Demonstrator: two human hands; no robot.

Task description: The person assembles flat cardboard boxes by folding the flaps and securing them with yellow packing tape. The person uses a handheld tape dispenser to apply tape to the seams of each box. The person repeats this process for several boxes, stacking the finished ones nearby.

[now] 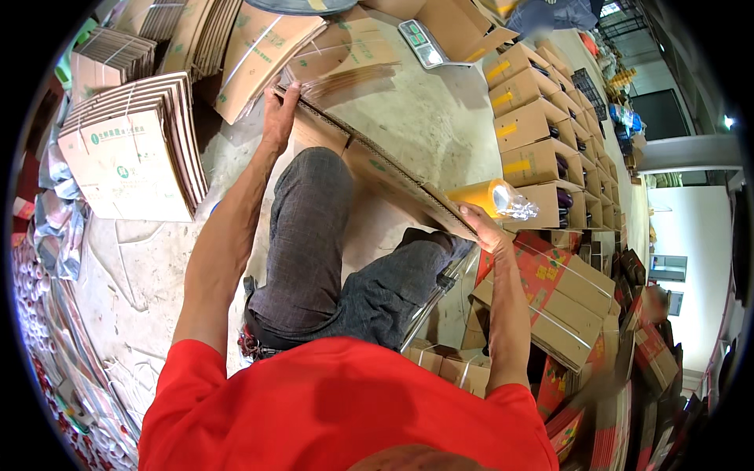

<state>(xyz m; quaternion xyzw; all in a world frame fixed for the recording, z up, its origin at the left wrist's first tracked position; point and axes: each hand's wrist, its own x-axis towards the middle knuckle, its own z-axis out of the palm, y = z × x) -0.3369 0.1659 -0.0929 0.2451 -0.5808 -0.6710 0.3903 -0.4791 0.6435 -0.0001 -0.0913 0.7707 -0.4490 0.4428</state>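
Note:
A flattened brown cardboard box point(378, 165) is held edge-up across my knees, slanting from upper left down to the right. My left hand point(281, 114) grips its far left end, fingers curled over the edge. At the other end my right hand point(484, 228) is closed on the near right corner. A thick roll of yellow tape point(475, 195) lies just beyond my right hand, its core end shiny like foil. The lower part of the box is partly hidden by my legs.
Strapped stacks of flat cartons point(129, 153) stand at the left. A scale point(424, 44) sits on the floor ahead. Rows of open boxes holding dark purple produce point(563, 198) line the right. Red and brown carton bundles point(554, 290) lie by my right forearm.

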